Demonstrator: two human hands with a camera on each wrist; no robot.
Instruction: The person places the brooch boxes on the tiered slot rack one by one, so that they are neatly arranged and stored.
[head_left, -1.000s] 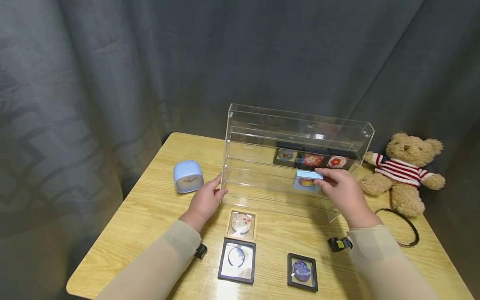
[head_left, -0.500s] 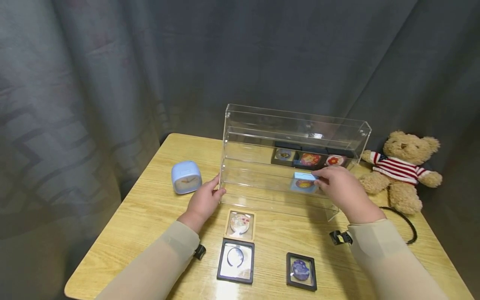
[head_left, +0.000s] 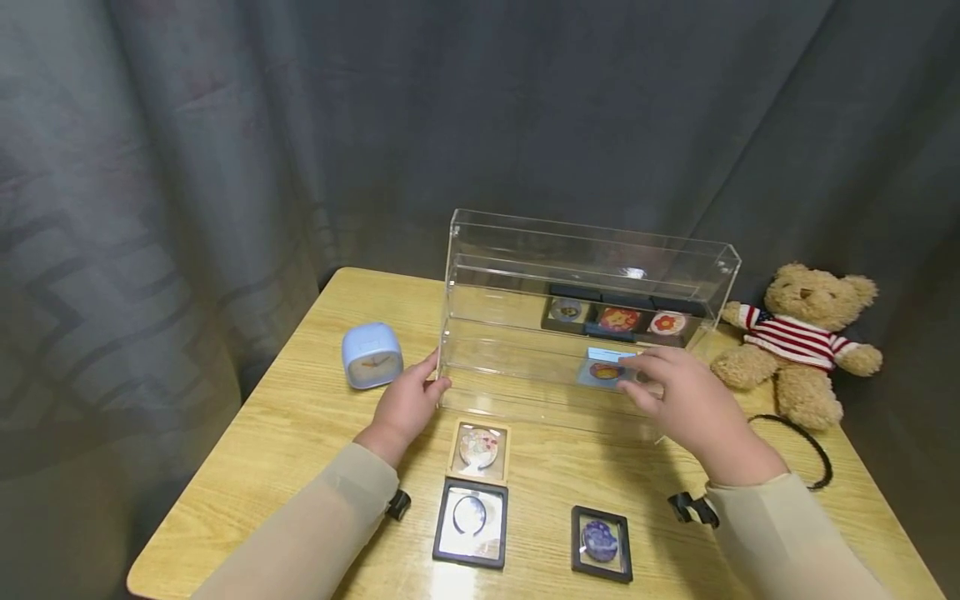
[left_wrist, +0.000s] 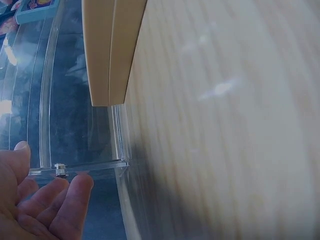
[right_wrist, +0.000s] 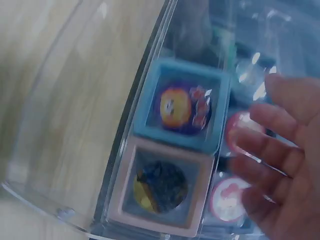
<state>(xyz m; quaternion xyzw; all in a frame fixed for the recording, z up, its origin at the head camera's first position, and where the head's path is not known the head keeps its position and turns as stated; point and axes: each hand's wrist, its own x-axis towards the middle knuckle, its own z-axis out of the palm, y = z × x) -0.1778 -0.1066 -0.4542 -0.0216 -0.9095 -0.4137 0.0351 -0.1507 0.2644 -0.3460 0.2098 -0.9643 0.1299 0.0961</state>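
A clear acrylic display shelf (head_left: 592,229) stands on the wooden table. My left hand (head_left: 405,408) grips its left side panel, thumb in front and fingers behind. On the lower shelf stands a light blue display frame (head_left: 602,372) holding a round badge. Beside it in the right wrist view is a pale pink frame (right_wrist: 160,182), which my right hand mostly covers in the head view. My right hand (head_left: 693,408) hovers in front of these two, fingers loosely bent and apart from the blue frame. Several black frames (head_left: 618,320) line the shelf above.
On the table before the shelf lie a light wood frame (head_left: 480,451), a black frame (head_left: 471,522) and a smaller black frame (head_left: 601,543). A blue clock (head_left: 372,356) stands left. A teddy bear (head_left: 810,346) and a black braided band (head_left: 825,458) are right.
My right hand has let go of the blue frame and drawn back slightly. The blue frame has settled lower on its shelf. My left hand keeps its grip.
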